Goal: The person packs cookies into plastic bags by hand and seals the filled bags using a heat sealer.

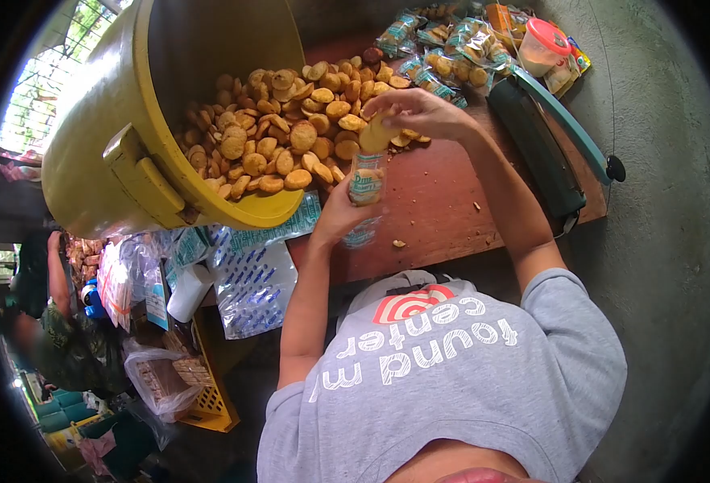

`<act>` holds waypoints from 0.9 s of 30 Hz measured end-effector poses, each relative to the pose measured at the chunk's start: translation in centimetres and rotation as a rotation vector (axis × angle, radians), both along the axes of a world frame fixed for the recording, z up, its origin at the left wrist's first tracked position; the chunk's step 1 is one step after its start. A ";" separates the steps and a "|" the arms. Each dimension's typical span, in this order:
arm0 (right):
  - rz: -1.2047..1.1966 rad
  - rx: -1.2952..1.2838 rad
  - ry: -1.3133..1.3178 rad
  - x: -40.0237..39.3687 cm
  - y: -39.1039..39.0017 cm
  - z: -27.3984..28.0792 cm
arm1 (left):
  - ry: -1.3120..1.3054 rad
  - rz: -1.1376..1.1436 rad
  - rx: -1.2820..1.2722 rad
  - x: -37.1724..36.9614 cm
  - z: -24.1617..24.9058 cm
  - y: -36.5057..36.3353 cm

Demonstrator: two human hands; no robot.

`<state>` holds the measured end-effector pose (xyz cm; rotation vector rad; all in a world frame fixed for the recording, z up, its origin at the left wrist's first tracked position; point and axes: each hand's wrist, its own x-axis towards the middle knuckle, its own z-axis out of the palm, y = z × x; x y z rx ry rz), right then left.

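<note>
My left hand (343,214) is closed around a small clear plastic packet (367,179) with teal print, held upright above the red-brown table (443,217). Some round golden pieces show inside it. At its mouth, my right hand (426,114) pinches a flat golden biscuit (377,135) between thumb and fingers. Just behind both hands lies a heap of round golden biscuits (302,137), spilling from a tipped yellow drum (89,153) onto the table. Below my left hand, another teal-printed plastic packet (360,233) lies near the table edge.
Filled biscuit packets (471,40) and a red-lidded tub (544,48) sit at the back right. A long bag sealer (540,145) with a blue lever stands at right. Printed plastic sheets (254,282) and a yellow crate (210,402) are at left. Another person (73,338) is at far left.
</note>
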<state>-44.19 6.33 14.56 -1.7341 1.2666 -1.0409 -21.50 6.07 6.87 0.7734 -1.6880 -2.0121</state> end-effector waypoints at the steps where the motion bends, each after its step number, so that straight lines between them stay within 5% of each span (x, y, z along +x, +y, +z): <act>1: 0.054 0.035 0.049 0.3 0.0 -0.3 | 0.021 -0.002 -0.030 -0.1 0.1 0.0; 6: 0.078 0.344 0.132 2.4 0.7 -0.5 | -0.026 -0.026 -0.050 -0.3 -0.2 -0.1; 9: 0.064 0.136 0.052 2.8 0.6 -1.7 | -0.002 -0.017 0.149 -0.1 -0.6 0.0; 12: -0.010 0.201 -0.177 3.8 1.5 -1.9 | 0.098 0.024 0.308 -0.3 0.1 0.2; 16: -0.141 0.222 -0.107 3.9 1.3 -3.1 | 0.160 0.053 0.392 -0.5 0.7 0.1; 18: -0.167 -0.052 0.045 4.1 1.4 -3.3 | 0.184 0.044 0.420 -0.6 1.0 0.0; 21: -0.082 -0.119 0.045 4.3 1.9 -3.3 | 0.229 0.035 0.480 -0.8 1.6 -0.1; 27: -0.077 0.178 -0.164 3.6 1.5 -5.2 | 0.253 -0.004 0.552 -1.5 1.8 -0.1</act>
